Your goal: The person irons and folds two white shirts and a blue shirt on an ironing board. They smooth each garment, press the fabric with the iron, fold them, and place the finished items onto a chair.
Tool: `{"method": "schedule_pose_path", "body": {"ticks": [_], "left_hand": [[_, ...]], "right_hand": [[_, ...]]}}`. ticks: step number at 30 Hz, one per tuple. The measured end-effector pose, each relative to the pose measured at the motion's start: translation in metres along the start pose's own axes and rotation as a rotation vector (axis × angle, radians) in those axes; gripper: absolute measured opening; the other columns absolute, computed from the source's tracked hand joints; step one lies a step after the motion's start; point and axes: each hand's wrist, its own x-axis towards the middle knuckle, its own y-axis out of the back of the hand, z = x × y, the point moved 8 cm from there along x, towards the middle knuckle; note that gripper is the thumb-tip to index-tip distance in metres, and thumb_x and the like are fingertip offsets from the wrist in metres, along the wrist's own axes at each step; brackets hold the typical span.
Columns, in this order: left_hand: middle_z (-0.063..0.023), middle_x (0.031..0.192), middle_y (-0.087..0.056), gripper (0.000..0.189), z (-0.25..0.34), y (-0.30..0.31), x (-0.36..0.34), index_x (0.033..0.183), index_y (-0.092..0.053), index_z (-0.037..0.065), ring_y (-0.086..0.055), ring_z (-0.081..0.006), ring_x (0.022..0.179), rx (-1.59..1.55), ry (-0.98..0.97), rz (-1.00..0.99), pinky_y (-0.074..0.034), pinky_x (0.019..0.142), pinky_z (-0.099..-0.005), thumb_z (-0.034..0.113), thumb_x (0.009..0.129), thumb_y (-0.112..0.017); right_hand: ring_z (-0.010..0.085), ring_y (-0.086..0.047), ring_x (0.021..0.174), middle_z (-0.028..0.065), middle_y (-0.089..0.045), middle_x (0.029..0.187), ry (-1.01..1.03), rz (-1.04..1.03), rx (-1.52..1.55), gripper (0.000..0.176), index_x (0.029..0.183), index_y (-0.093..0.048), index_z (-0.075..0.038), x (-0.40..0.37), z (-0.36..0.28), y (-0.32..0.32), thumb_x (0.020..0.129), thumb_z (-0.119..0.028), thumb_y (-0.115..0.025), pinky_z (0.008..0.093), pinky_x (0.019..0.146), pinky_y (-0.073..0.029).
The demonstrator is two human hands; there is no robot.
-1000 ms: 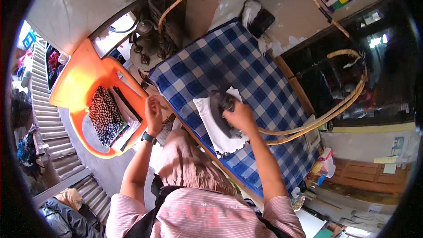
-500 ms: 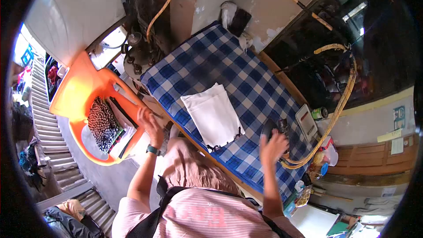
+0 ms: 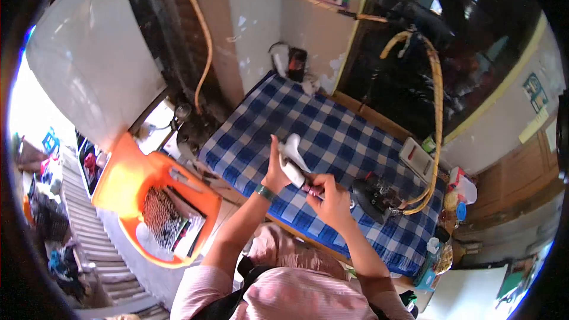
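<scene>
A folded white garment point(image 3: 291, 169) with dark trim along one end is lifted above the blue-and-white checked cloth point(image 3: 278, 106), seen nearly edge-on. My left hand point(image 3: 276, 170) holds it from the left, fingers pointing up along its side and partly hidden. At the near right end, where the dark trim is, my right hand point(image 3: 332, 202) has its fingers closed on the garment. To the right of that hand a dark clothes iron point(image 3: 372, 199) lies on the checked cloth, its cord wrapped in tan covering.
An orange plastic chair point(image 3: 133, 169) at the left holds a stack of folded clothes point(image 3: 163, 218). The thick cord point(image 3: 440, 112) loops down along the right side. A white tray-like object point(image 3: 416, 159) lies near the table's right end, with jars and bags beyond.
Both hands have come together on the white garment, which has risen off the checked cloth and tilted. My right hand left the iron's side; my left came from beside the chair.
</scene>
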Motion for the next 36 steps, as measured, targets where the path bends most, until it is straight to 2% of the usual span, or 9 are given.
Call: {"method": "schedule_pose_path", "body": {"ticks": [4, 9, 11, 14, 19, 22, 26, 28, 36], "left_hand": [[-0.0213, 0.119, -0.061, 0.098, 0.006, -0.092, -0.013, 0.118, -0.057, -0.005, -0.06, -0.0359, 0.106, -0.091, 0.069, -0.24, -0.042, 0.101, -0.0448, 0.082, 0.078, -0.036], [-0.0171, 0.115, -0.064, 0.086, -0.015, 0.024, 0.046, 0.12, -0.057, -0.002, -0.063, -0.0298, 0.101, 0.06, 0.08, -0.116, -0.045, 0.095, -0.0413, 0.074, 0.086, -0.036], [-0.0107, 0.101, -0.068, 0.066, -0.017, 0.141, 0.059, 0.112, -0.062, 0.003, -0.063, -0.0243, 0.087, 0.829, -0.031, 0.392, -0.048, 0.083, -0.0381, 0.063, 0.088, -0.05], [-0.0082, 0.091, -0.068, 0.047, -0.039, 0.177, 0.071, 0.101, -0.065, 0.003, -0.061, -0.0225, 0.079, 1.093, -0.2, 0.177, -0.048, 0.074, -0.0361, 0.048, 0.087, -0.063], [-0.0162, 0.093, -0.064, 0.025, -0.018, 0.106, 0.035, 0.09, -0.062, 0.001, -0.06, -0.0349, 0.084, 1.64, -0.516, 0.292, -0.048, 0.072, -0.0426, 0.025, 0.092, -0.057], [-0.0179, 0.095, -0.064, 0.026, 0.012, 0.107, -0.001, 0.085, -0.061, 0.0, -0.06, -0.0378, 0.085, 1.447, -0.526, 0.64, -0.048, 0.069, -0.045, 0.025, 0.093, -0.056], [-0.0198, 0.055, -0.054, 0.053, -0.046, 0.119, -0.061, 0.067, -0.06, 0.002, -0.055, -0.0379, 0.05, 1.675, -0.167, 0.302, -0.042, 0.048, -0.0457, 0.046, 0.093, -0.05], [-0.0161, 0.046, -0.045, 0.063, -0.089, 0.132, -0.088, 0.051, -0.051, 0.002, -0.041, -0.0313, 0.039, 1.556, -0.064, 0.151, -0.034, 0.042, -0.04, 0.055, 0.086, -0.06], [-0.0125, 0.065, -0.06, 0.041, -0.13, 0.128, -0.123, 0.076, -0.06, -0.001, -0.054, -0.0155, 0.057, 1.221, 0.006, 0.143, -0.045, 0.055, -0.0325, 0.038, 0.085, -0.07]], "right_hand": [[0.0266, -0.062, 0.105, 0.0059, -0.065, 0.113, 0.295, -0.093, -0.208, 0.051, 0.116, -0.062, -0.011, -0.003, -0.056, 0.043, 0.067, -0.01, -0.075, 0.039, 0.084, -0.051], [0.0275, -0.055, 0.117, 0.0086, -0.062, 0.118, 0.142, -0.498, -0.021, 0.037, 0.115, -0.064, -0.013, -0.057, -0.01, 0.029, 0.082, -0.029, -0.07, 0.0391, 0.1, -0.044], [0.0268, -0.056, 0.114, 0.0105, -0.063, 0.115, -0.213, -0.406, -0.116, 0.04, 0.109, -0.066, -0.01, -0.051, 0.052, 0.066, 0.075, -0.03, -0.075, 0.0389, 0.099, -0.043], [0.0309, -0.053, 0.108, 0.0133, -0.053, 0.12, -0.245, -0.275, -0.806, 0.058, 0.114, -0.061, -0.008, -0.052, 0.153, 0.122, 0.066, -0.036, -0.079, 0.0432, 0.09, -0.042], [0.0338, -0.061, 0.058, 0.0112, -0.062, 0.064, -0.305, -0.425, -0.299, 0.034, 0.101, -0.058, 0.001, -0.051, 0.224, 0.111, 0.079, -0.023, -0.069, 0.0393, 0.06, -0.051], [0.0216, -0.061, 0.054, 0.01, -0.062, 0.065, -0.886, -0.413, 0.118, 0.029, 0.095, -0.057, 0.001, -0.071, 0.286, 0.101, 0.079, -0.019, -0.07, 0.0331, 0.051, -0.05], [0.0154, -0.057, 0.047, 0.0075, -0.06, 0.062, -1.158, -0.177, 0.149, 0.036, 0.105, -0.05, 0.001, -0.065, 0.304, 0.086, 0.077, -0.013, -0.068, 0.0315, 0.045, -0.048], [0.0146, -0.056, 0.045, 0.0072, -0.061, 0.067, -1.021, -0.106, 0.061, 0.047, 0.114, -0.049, 0.002, -0.037, 0.243, 0.063, 0.074, -0.015, -0.068, 0.0306, 0.044, -0.048], [0.0218, -0.066, 0.053, 0.0137, -0.066, 0.066, -0.595, -0.701, -0.04, 0.043, 0.1, -0.063, 0.0, -0.003, 0.152, -0.094, 0.072, -0.033, -0.065, 0.0351, 0.055, -0.053]]}}
